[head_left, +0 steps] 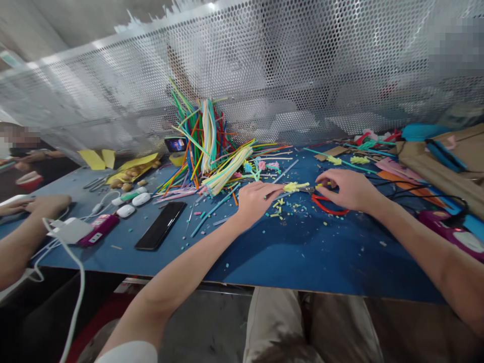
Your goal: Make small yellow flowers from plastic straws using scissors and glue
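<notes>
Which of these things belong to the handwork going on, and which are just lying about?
Likely in the job:
yellow fuzzy piece, in the left hand
red-handled tool, by the right hand
colourful fuzzy stems
yellow clippings

Likely just lying about:
black phone
purple power strip on the left
white charger
brown lumps

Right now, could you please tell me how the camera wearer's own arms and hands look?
The left hand and right hand are both without gloves. Both forearms are bare, with no watch or bracelet visible. A short white sleeve shows on the left arm; on the right arm, no sleeve is in view.
</notes>
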The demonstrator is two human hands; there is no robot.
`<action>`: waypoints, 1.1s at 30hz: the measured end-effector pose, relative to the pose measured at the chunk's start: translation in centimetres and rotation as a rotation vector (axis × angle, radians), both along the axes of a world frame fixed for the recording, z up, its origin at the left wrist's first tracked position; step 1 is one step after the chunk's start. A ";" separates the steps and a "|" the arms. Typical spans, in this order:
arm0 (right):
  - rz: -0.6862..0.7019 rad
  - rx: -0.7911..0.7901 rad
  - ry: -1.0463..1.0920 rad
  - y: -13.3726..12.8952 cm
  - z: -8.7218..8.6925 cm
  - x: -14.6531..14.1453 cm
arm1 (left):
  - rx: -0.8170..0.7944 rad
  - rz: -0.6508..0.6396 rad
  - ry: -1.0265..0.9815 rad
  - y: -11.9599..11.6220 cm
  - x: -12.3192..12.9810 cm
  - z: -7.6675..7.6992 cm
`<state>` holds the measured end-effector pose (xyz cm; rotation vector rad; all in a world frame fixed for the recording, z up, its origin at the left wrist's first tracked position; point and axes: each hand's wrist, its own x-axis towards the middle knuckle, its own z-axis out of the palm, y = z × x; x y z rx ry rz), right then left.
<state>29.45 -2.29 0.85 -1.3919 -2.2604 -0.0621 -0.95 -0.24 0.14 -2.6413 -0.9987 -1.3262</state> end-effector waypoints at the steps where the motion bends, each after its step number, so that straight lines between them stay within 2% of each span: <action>1: 0.024 0.014 0.056 -0.4 0.5 -0.4 | 0.006 -0.002 0.021 0.0 0.0 0.0; 5: 0.136 0.052 0.125 -1.7 1.2 -2.1 | 0.022 -0.006 0.087 -0.2 0.1 0.1; 10: 0.175 0.095 0.148 -1.7 0.1 -3.0 | 0.082 -0.004 0.117 -0.2 0.2 -0.1; 18: 0.265 0.214 0.176 -0.9 -1.1 -2.7 | 0.230 0.001 0.114 0.1 0.3 -0.3; 28: 0.237 0.144 0.175 -0.8 -1.2 -2.5 | 0.286 0.010 0.175 0.4 0.4 -0.6; 33: 0.287 0.044 0.141 -0.8 -1.2 -2.2 | 0.286 -0.027 0.184 0.6 0.5 -0.8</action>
